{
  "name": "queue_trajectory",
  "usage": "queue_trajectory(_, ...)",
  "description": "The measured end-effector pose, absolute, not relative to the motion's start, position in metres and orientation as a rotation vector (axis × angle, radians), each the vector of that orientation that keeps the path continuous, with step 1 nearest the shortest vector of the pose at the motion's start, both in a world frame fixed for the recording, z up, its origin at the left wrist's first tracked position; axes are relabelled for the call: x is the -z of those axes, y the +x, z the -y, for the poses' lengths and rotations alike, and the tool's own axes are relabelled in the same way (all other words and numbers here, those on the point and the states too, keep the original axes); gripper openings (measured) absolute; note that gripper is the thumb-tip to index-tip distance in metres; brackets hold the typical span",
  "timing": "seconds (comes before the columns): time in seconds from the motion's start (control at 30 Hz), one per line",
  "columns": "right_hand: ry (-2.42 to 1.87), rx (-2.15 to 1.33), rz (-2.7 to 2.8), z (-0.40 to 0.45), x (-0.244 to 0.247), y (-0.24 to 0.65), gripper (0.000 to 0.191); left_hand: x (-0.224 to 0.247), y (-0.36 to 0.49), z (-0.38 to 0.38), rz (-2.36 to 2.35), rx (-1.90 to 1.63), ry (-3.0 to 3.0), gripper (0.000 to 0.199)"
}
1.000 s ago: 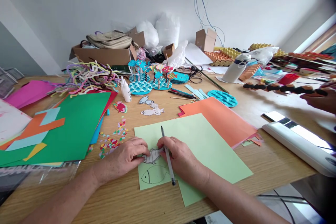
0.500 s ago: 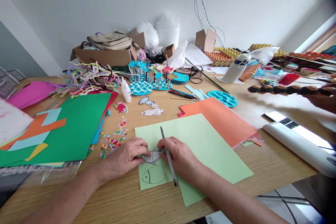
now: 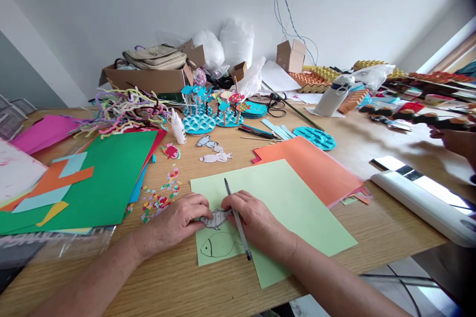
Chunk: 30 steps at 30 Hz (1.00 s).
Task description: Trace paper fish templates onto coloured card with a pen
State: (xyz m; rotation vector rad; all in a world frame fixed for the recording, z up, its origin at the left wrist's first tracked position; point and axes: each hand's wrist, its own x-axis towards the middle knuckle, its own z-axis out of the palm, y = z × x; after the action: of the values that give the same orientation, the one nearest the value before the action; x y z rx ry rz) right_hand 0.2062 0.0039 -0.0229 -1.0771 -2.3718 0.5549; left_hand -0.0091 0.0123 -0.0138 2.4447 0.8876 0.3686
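Under my fingers lies a small grey paper fish [image 3: 216, 219] on a light green sheet [image 3: 297, 208]. My left hand [image 3: 188, 218] pinches its left end between thumb and fingers. My right hand [image 3: 253, 218] touches the right end, with a clear pen [image 3: 241, 230] held between its fingers, dark tip pointing up and away. Below the paper fish, a fish outline [image 3: 219, 245] with an eye and a gill line is drawn on the green sheet.
Orange sheets [image 3: 308, 168] lie behind right, green card [image 3: 96, 178] at left. Confetti [image 3: 163, 200], a glue bottle [image 3: 178, 128] and cut-out fish [image 3: 215, 157] stand beyond my hands. A white paper trimmer [image 3: 420, 208] and another person's hand [image 3: 455, 141] are at right.
The other person's hand and the dark bumpy strip at the right have moved, the strip now further back and tilted. My hands have barely moved.
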Motion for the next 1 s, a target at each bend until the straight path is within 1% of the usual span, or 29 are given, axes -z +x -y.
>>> queue_trajectory(0.13, -1.011, -0.48, 2.346, -0.002, 0.018, 0.208, 0.019, 0.014, -0.009, -0.011, -0.886, -0.38, 2.456, 0.018)
queue_trajectory(0.27, -1.018, -0.553, 2.269, 0.001, 0.014, 0.209, 0.009, 0.014, -0.01, -0.011, -0.89, -0.376, 2.453, 0.019)
queue_trajectory(0.53, -1.029, -0.517, 2.468, 0.002, 0.01, 0.207, 0.014, 0.01, -0.006, -0.009, -0.915, -0.363, 2.448, 0.02)
queue_trajectory(0.67, -1.064, -0.5, 2.529, 0.003, 0.005, 0.206, 0.012, -0.002, -0.01, -0.011, -0.911, -0.364, 2.406, 0.03)
queue_trajectory(0.73, -1.072, -0.494, 2.558, 0.004, 0.003, 0.206, 0.012, -0.009, -0.015, -0.013, -0.929, -0.441, 2.372, 0.035)
queue_trajectory(0.83, -1.07, -0.49, 2.585, 0.005, 0.002, 0.206, 0.012, -0.019, -0.02, -0.016, -0.954, -0.511, 2.334, 0.037)
queue_trajectory(1.0, -1.075, -0.485, 2.594, 0.005, 0.003, 0.207, 0.013, -0.02, -0.011, -0.016, -0.833, -0.387, 2.397, 0.038)
